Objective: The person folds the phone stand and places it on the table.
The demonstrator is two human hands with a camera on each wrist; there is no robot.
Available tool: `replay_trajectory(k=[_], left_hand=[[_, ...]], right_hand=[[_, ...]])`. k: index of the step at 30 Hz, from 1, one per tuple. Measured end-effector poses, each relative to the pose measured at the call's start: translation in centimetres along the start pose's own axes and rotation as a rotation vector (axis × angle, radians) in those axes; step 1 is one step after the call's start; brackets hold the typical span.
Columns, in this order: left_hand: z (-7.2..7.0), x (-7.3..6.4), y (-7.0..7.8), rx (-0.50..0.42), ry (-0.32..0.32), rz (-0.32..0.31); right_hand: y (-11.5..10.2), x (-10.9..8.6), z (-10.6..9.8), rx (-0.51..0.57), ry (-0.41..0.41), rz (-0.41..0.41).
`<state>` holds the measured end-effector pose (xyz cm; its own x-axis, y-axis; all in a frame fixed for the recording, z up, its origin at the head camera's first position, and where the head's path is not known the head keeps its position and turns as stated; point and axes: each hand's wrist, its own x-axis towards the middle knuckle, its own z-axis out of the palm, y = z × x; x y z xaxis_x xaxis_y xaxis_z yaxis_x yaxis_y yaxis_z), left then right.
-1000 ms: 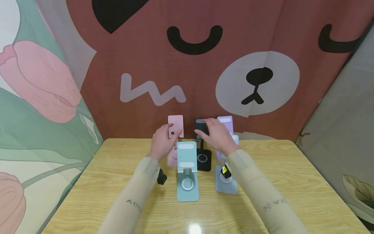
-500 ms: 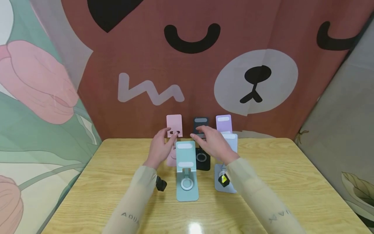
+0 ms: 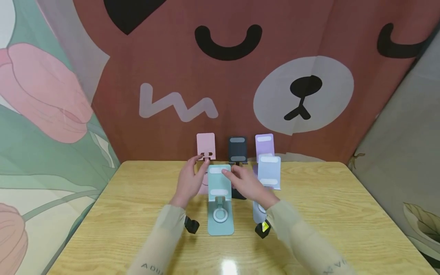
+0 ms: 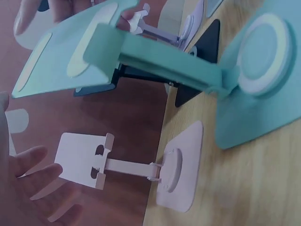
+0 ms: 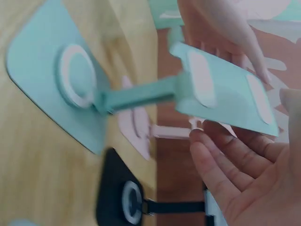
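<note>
A teal folding phone stand (image 3: 220,221) stands at the table's front middle, its plate (image 4: 61,52) raised and tilted on an upright arm. Beside the plate's left edge is my left hand (image 3: 190,179), fingers parted and nothing in its grasp. My right hand (image 3: 245,183) is at the plate's upper right corner. Its thumb overlaps the front in the head view, while its fingers (image 5: 235,155) reach behind the edge. Just behind the teal stand are a pink phone stand (image 3: 206,145), partly hidden by my left hand, and a black phone stand (image 3: 238,149).
Right of the black stand, a pale blue phone stand (image 3: 269,170) overlaps a purple one (image 3: 264,142) behind it. The wooden table (image 3: 144,202) ends at a brown curtain (image 3: 165,141) printed with a bear's face.
My right hand has come down from in front of the black stand's plate to the teal stand's plate. My left hand has lowered slightly beside it. The stands have stayed in place.
</note>
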<state>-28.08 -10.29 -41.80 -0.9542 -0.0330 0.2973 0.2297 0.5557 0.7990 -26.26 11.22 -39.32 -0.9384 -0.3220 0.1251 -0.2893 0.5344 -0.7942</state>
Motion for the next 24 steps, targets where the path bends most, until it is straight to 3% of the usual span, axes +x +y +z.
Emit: replay_trajectory(k=[11, 20, 24], left_hand=[[0.9, -1.3, 0.1, -0.084, 0.014, -0.023], [1.2, -1.8, 0.1, -0.155, 0.041, 0.015], [1.4, -1.9, -0.1, -0.173, 0.049, 0.010]], right_hand=[[0.8, -0.7, 2.6, 0.240, 0.010, 0.016], [0.8, -0.4, 2.8, 0.316, 0.074, 0.051], [0.3, -0.3, 2.8, 0.337, 0.124, 0.027]])
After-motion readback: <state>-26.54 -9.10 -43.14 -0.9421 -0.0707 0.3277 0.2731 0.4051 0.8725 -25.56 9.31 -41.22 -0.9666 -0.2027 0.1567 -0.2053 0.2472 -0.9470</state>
